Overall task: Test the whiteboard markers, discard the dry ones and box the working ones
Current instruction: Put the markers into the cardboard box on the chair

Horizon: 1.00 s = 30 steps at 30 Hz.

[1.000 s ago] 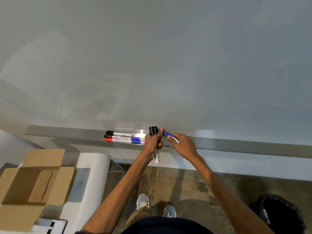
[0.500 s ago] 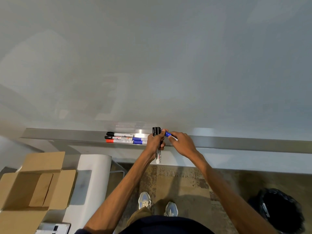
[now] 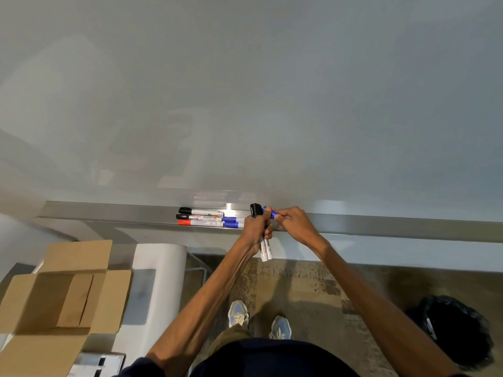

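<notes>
Two black-capped markers [image 3: 263,240] bundled upright in my left grip [image 3: 255,229], white barrels hanging below. Blue marker [image 3: 269,213] pinched in right grip [image 3: 292,223]. Remaining markers [image 3: 206,219] flat on tray ledge [image 3: 109,212]. Cardboard box [image 3: 54,303] open, lower left.

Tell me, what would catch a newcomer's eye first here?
Two bare hands meet at the grey metal whiteboard tray: the left hand grips a bundle of black-capped markers, the right hand holds a blue marker. An open brown cardboard box sits lower left; a black-lined bin lower right.
</notes>
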Motion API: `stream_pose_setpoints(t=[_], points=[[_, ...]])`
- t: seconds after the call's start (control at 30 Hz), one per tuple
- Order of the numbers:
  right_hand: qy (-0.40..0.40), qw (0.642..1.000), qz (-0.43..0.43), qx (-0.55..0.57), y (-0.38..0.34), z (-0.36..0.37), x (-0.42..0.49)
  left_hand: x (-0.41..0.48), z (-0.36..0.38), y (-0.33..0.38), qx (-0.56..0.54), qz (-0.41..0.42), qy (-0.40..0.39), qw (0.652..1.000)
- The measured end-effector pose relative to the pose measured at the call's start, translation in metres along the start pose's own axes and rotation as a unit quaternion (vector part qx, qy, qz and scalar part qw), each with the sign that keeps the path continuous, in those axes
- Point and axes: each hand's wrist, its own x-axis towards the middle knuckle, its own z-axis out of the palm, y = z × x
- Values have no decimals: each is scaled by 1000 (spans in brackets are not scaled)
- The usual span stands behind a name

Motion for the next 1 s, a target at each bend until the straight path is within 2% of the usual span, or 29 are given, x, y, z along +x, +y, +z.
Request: stream_pose_setpoints(t=[0.1,0.23,0.33,0.43,0.57,0.7,0.83,1.0], points=[[21,1000,-16,11,-6,2,4,7,-4,13,30,17,-9,999],[20,998,-27,-55,-14,9,17,15,-12,19,45,33,29,998],[14,989,-46,-142,-9,17,19,17,-31,4,11,26,67,997],[28,983,-77,-161,-3,26,19,17,-57,-3,-29,22,97,995],[92,973,-119,-173,-2,42,23,13,-82,2,-73,0,144,987],[123,957,-157,-211,-7,64,29,10,-91,4,-109,-29,128,985],[113,936,-191,-272,-7,89,42,5,-96,4,-127,-37,113,985],[118,940,-181,-265,-6,110,48,4,-107,-3,-157,-57,111,980]])
